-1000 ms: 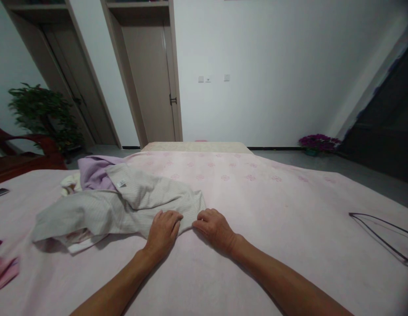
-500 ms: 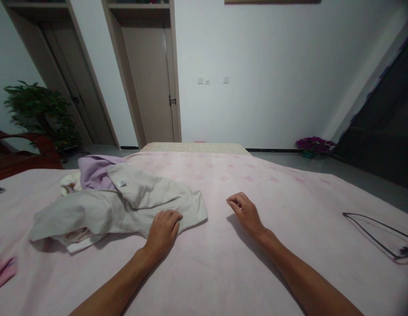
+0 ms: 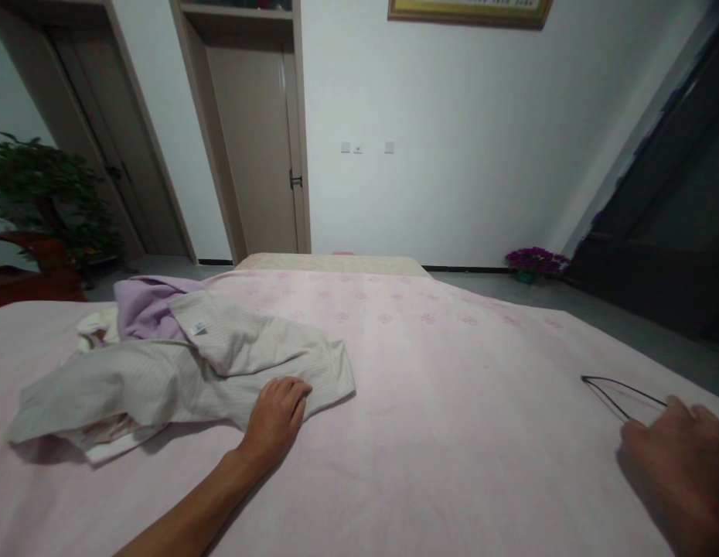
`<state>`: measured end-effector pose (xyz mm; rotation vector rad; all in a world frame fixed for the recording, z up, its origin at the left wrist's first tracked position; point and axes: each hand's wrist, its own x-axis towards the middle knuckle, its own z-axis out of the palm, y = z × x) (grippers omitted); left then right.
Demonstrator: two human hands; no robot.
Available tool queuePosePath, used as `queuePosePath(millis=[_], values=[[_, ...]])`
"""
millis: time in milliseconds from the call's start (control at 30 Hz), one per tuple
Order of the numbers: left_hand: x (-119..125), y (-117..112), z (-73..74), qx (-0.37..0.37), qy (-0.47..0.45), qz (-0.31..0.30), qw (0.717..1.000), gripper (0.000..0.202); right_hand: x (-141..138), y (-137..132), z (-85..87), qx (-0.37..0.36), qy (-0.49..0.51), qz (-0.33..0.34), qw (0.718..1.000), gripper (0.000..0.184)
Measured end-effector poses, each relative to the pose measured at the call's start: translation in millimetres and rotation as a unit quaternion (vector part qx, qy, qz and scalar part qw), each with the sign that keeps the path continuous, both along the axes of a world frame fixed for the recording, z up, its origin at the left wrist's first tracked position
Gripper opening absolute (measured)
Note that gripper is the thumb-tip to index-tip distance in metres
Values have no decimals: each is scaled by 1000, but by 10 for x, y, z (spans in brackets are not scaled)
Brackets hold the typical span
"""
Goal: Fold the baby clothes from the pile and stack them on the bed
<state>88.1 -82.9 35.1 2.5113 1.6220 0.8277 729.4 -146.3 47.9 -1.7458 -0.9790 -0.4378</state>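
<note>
A light grey ribbed garment (image 3: 260, 344) with a small white label lies crumpled on the pink bedspread (image 3: 406, 449). My left hand (image 3: 278, 410) rests on its near edge, palm down, with the fingers stretched over the cloth. At the far right, my right hand (image 3: 681, 456) is over a thin black wire hanger (image 3: 606, 387), covering most of it. Blur and the back of the hand hide the right fingertips, so a grip does not show. A purple garment (image 3: 148, 305) lies against the grey one at its far left side.
A white and brown cloth (image 3: 97, 325) pokes out beside the purple garment. Beyond the bed's far edge are a door (image 3: 249, 147) and a purple flowering plant (image 3: 536, 263). At the left stand a wooden chair (image 3: 43, 267) and a leafy plant (image 3: 43, 186).
My right hand has moved from beside the grey garment far right to the hanger. My left hand stays on the garment. The view has turned slightly right and up.
</note>
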Motion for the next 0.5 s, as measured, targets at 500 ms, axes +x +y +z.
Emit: queuePosePath(millis=[500], values=[[-15, -66, 32, 43, -79, 6, 996, 28, -3176, 885, 100, -191, -140, 550, 801, 53]])
